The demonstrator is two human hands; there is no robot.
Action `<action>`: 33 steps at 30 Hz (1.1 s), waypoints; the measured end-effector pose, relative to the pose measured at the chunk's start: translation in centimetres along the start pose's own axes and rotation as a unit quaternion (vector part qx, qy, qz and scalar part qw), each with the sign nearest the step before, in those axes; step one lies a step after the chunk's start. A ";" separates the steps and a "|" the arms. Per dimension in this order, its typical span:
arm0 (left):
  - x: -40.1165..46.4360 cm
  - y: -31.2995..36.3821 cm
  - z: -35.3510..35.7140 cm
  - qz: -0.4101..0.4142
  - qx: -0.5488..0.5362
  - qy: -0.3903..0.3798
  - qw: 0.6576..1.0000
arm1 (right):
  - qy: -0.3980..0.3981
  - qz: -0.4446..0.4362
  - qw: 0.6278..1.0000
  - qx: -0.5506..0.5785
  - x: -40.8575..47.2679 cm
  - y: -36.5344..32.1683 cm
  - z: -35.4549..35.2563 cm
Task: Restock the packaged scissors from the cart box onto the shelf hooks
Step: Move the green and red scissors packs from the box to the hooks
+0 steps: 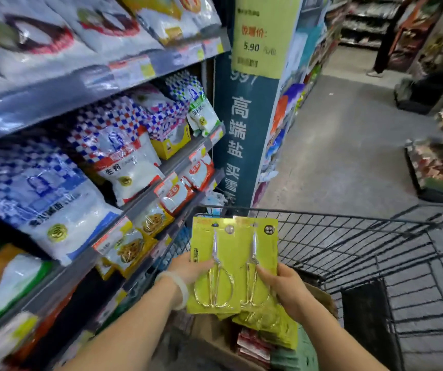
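Shelving (pixel 145 183) is seen along the left, stocked with checkered blue-and-white starch bags (pixel 124 156) and, lower down, small red-and-white packets (pixel 173 195). A dark blue pillar sign (pixel 239 145) with white characters stands at the shelf end, topped by a yellow-green price card (pixel 260 36) reading 5.90.

The left hand (pixel 190 269), a pale bangle (pixel 180 290) at its wrist, is curled round the left edge of a yellow-green scissors pack (pixel 209 247), with the thumb laid across the front. Just beside it, overlapping, a second scissors pack (pixel 261 250) is gripped at its lower right edge by the right hand (pixel 287 287), fingers closed on the card. Both packs are held upright above the cart, each showing gold-handled scissors.

Below the hands, more yellow-green packs (pixel 271 325) are seen lying in a cardboard box (pixel 209 338) within the black wire shopping cart (pixel 375 253), alongside red packets (pixel 252 346). At the upper right of the aisle, a person's legs (pixel 383 49) are visible, blurred.
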State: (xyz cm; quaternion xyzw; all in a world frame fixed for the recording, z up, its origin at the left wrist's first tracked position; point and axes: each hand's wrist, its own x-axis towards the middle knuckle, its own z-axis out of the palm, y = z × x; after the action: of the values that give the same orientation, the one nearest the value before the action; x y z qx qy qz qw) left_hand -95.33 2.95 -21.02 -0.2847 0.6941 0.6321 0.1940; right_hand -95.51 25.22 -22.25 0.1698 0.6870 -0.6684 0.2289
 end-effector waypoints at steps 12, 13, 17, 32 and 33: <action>-18.9 -13.7 -6.8 -0.015 -0.141 0.196 0.970 | -0.257 -0.024 0.954 -0.150 -9.6 5.1 9.1; -20.8 -15.3 -7.7 -0.016 -0.158 0.219 0.963 | -0.279 -0.022 0.948 -0.150 -10.7 5.8 10.7; -28.7 -21.6 -11.6 -0.024 -0.194 0.331 0.923 | -0.369 -0.032 0.906 -0.204 -16.9 8.2 17.8; -69.7 -50.6 -23.6 -0.028 -0.388 0.628 0.674 | -0.642 -0.112 0.686 -0.323 -57.4 29.0 43.4; -72.0 -52.5 -24.2 -0.031 -0.393 0.638 0.662 | -0.653 -0.107 0.677 -0.323 -60.1 30.7 44.4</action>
State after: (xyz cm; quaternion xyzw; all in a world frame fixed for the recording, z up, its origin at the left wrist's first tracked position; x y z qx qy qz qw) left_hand -4.55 -12.17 -12.95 -0.6890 0.3254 0.5038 -0.4070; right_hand -24.76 -13.16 -15.60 -0.4687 0.5495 -0.3661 0.5868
